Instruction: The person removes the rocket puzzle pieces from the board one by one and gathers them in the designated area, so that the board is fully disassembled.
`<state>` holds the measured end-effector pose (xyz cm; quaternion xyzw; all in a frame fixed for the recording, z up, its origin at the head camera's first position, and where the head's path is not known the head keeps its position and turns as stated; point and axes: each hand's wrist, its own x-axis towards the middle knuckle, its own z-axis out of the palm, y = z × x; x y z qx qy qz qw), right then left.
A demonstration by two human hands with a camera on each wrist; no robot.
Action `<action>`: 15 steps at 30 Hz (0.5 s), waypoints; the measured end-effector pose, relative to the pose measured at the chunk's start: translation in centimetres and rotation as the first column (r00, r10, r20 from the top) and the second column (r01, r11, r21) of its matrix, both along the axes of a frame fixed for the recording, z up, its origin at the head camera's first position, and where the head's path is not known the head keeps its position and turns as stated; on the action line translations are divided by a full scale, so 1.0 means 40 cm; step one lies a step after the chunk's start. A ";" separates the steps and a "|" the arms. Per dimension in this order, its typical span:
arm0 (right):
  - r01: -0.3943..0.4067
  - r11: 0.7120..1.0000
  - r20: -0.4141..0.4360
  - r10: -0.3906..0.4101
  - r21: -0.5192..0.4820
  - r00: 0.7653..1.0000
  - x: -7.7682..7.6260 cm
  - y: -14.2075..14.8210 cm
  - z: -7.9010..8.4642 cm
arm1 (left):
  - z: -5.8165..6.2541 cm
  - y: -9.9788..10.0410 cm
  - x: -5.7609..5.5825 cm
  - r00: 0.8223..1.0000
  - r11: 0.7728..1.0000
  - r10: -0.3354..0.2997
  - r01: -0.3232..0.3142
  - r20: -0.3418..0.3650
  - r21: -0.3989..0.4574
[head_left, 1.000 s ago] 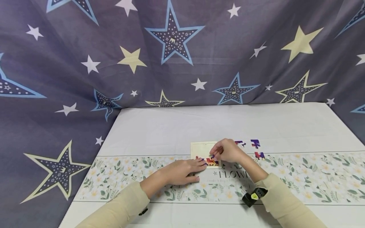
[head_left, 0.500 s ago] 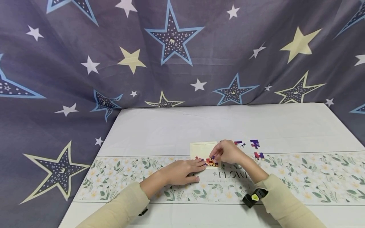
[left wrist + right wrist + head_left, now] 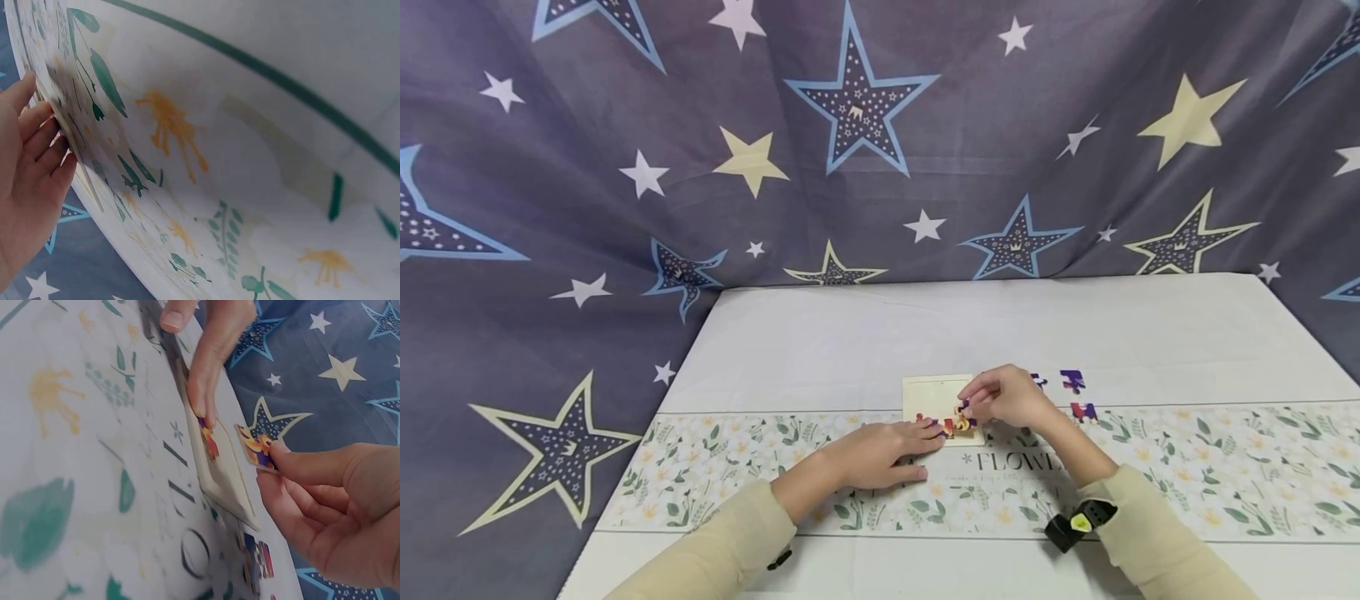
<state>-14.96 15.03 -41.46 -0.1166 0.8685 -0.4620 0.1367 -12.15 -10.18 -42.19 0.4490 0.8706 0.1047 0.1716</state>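
Note:
My right hand [image 3: 1011, 396] pinches an orange-and-purple jigsaw piece [image 3: 255, 447] between thumb and fingertips. In the right wrist view that piece is tilted and apart from the cream puzzle tray [image 3: 234, 494]. My left hand [image 3: 880, 454] lies flat, its straight fingertips resting on the tray's lower left part. Under those fingertips are red and purple pieces [image 3: 209, 440], partly hidden. In the left wrist view, the left fingers [image 3: 47, 140] reach the edge of the tray, seen almost side-on.
Loose purple and red pieces, an upper one [image 3: 1072, 381] and a lower one [image 3: 1084, 412], lie right of the tray; my right hand partly covers others. A white tablecloth [image 3: 820, 342] with a floral band lies beneath. Behind it hangs a dark star-patterned curtain [image 3: 700, 108].
My right hand has moved slightly right, with its piece now tilted and showing more orange. It covers more of a loose piece beside it. My left hand stays in place.

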 end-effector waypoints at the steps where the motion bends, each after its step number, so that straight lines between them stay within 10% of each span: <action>1: 0.004 1.000 0.004 -0.004 -0.005 1.000 0.000 0.006 0.001 | 0.000 0.000 0.000 1.000 1.000 -0.001 0.001 0.002 0.000; 15: 0.070 0.997 0.081 -0.067 -0.032 0.994 0.033 0.123 0.000 | 0.002 0.002 0.002 1.000 1.000 0.013 -0.013 0.008 0.000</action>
